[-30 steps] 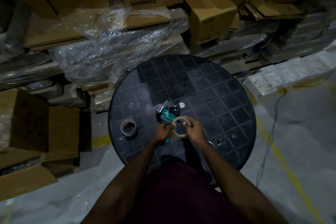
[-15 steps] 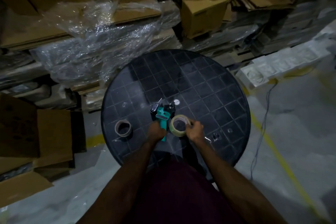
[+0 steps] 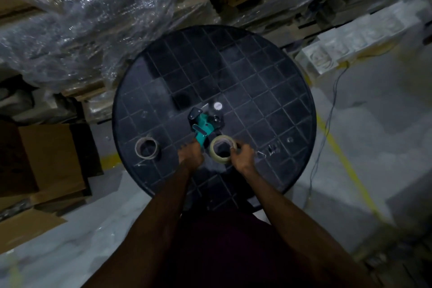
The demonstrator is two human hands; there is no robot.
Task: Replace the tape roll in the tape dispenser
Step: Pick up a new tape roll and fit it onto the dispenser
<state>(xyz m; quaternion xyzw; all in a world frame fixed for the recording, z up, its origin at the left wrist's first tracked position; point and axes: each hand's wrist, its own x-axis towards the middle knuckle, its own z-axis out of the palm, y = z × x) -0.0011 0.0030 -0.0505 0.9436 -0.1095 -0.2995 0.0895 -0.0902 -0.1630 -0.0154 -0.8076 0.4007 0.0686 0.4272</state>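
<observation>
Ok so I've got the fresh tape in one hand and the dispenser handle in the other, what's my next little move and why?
Probably lift the pale new tape roll in your right hand up toward the black hub of the teal tape dispenser. Your left hand already steadies the handle, the hub looks bare, and the used brown cardboard core sits apart on the round black table.

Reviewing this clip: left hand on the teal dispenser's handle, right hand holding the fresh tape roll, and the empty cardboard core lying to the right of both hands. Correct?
Not quite. In the head view the empty cardboard core lies to the left of both hands, near the table's left edge. The left hand on the teal dispenser and the right hand holding the tape roll are right.
</observation>
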